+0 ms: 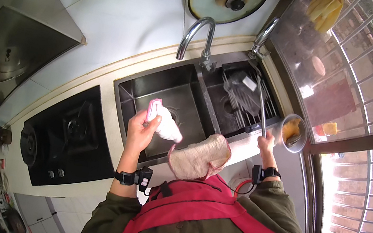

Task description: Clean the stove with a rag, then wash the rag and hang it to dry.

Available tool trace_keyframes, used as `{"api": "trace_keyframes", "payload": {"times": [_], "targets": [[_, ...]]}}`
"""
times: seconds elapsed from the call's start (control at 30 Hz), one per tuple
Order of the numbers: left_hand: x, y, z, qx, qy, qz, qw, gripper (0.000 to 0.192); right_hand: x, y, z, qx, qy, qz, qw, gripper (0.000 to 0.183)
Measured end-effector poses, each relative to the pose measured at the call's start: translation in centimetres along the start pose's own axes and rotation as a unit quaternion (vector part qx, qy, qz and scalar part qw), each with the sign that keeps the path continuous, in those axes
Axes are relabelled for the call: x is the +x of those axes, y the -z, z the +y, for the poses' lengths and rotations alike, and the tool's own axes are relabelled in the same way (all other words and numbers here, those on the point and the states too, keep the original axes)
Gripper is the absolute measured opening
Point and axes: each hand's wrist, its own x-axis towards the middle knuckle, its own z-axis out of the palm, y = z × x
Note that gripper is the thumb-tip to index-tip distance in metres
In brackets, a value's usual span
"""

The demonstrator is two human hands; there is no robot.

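Observation:
My left hand pinches a folded white cloth with a pink edge above the left basin of the dark double sink. In my right hand is the end of a long metal utensil handle. The handle runs over the right basin toward its back corner, where I cannot make out the utensil's head. A beige cloth with a red edge hangs over the sink's front rim between my hands. Just right of my right hand stands a clear plastic container with something yellow-brown inside.
A chrome faucet arches over the left basin; another tap rises at the back right corner. A rack with a clear plastic box occupies the right basin. A black gas hob lies left. A barred window borders the right.

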Motion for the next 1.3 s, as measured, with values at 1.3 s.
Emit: {"api": "trace_keyframes", "payload": {"times": [1.3], "targets": [[1.3,-4.4,-0.3,0.017,0.114,-0.075,0.991,0.028,-2.4,-4.8,-4.1,-0.401,0.308,-0.148,0.85,0.052]]}}
